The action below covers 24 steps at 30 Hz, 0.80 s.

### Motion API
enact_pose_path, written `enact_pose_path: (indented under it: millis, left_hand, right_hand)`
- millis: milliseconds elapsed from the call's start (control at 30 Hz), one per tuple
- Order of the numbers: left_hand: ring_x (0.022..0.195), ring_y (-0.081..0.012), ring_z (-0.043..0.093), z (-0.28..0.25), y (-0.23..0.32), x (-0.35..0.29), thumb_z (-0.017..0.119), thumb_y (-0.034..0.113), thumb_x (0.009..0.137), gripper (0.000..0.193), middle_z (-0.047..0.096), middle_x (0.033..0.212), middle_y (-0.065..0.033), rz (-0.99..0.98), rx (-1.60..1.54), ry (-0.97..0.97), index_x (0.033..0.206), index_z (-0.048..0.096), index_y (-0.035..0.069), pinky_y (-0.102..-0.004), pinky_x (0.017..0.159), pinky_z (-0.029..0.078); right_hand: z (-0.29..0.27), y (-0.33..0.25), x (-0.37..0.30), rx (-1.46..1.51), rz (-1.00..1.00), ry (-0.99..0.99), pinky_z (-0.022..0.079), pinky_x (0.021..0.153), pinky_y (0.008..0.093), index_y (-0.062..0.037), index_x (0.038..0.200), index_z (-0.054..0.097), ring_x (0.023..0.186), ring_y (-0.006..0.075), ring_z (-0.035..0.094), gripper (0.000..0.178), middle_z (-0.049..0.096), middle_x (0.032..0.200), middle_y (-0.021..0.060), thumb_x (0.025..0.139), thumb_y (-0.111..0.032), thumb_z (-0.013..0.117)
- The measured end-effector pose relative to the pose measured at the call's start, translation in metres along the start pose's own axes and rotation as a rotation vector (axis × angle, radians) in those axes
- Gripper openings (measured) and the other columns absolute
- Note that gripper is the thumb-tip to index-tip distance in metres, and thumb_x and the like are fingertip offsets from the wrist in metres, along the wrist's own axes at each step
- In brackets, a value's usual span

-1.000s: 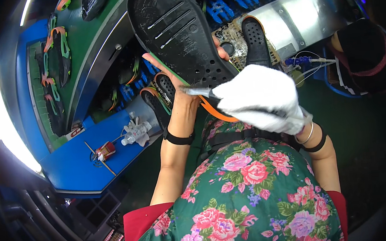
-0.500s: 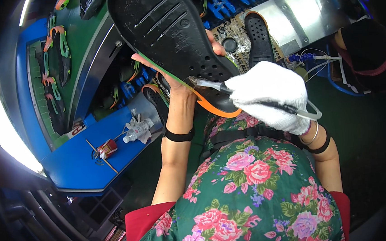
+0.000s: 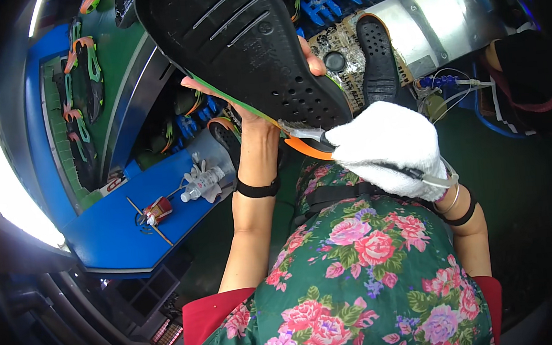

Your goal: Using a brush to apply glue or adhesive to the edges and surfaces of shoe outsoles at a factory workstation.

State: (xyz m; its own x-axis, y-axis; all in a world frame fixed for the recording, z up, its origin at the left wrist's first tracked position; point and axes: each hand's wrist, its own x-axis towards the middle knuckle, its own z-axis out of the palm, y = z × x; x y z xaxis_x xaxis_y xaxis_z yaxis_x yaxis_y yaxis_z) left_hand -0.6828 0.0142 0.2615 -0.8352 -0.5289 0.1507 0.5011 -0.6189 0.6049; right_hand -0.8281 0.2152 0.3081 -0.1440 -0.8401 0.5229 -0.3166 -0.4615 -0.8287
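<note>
Evidently, brushing the rim of the black sole (image 3: 240,52) is the step in hand. The sole is tilted up in front of the body, near the middle of the scene, its bare left hand (image 3: 249,115) gripping it from behind with fingertips over both edges. The right hand (image 3: 388,151), in a white knitted glove, is closed around a brush (image 3: 305,132), whose pale bristles point left at the rim; whether they press on it I cannot tell. The next move seems to call for a steady left grip and a light stroke along the curved orange edge.

The sole looks like smooth, slightly glossy rubber, with raised ribs at the far end, round holes nearer the body and a thin green-to-orange border. Beyond, to the right, a second, perforated sole (image 3: 377,54) lies on taped cardboard (image 3: 350,83) beside a round black disc (image 3: 335,61). Near left, a clear plastic bottle (image 3: 200,185) lies on a flat blue table (image 3: 109,234).
</note>
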Motion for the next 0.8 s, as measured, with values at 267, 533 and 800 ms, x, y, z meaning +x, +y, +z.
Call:
enact_pose_path:
  millis: [267,533,800]
  left_hand:
    - [0.094,-0.0288,0.072,0.015,0.005,0.014,0.067,0.057,0.096,0.068,0.069,0.113,-0.0168,0.0,0.035,-0.187,0.12,0.068,-0.006,-0.0434,0.09,0.056]
    - [0.094,-0.0274,0.074,0.011,0.002,0.02,0.071,0.032,0.098,0.043,0.07,0.112,-0.0169,0.052,0.047,-0.223,0.12,0.07,-0.005,-0.0428,0.09,0.058]
    - [0.095,-0.0279,0.074,-0.009,0.014,0.025,0.071,0.031,0.098,0.045,0.069,0.111,-0.0175,0.062,0.17,-0.272,0.12,0.068,-0.008,-0.0435,0.093,0.059]
  right_hand:
    - [-0.003,0.0,-0.003,0.058,0.107,0.046,0.058,0.074,0.0359,-0.0028,0.091,0.079,0.081,0.0263,0.075,0.016,0.079,0.096,0.0145,0.075,0.0,0.083]
    - [-0.005,0.0,-0.007,0.063,0.16,0.049,0.058,0.074,0.0355,-0.004,0.091,0.08,0.081,0.0261,0.075,0.018,0.079,0.096,0.0141,0.074,-0.001,0.084]
    - [-0.006,-0.003,-0.005,0.104,0.14,0.051,0.058,0.074,0.0356,-0.0047,0.091,0.08,0.083,0.0264,0.075,0.019,0.08,0.098,0.0137,0.073,-0.001,0.084]
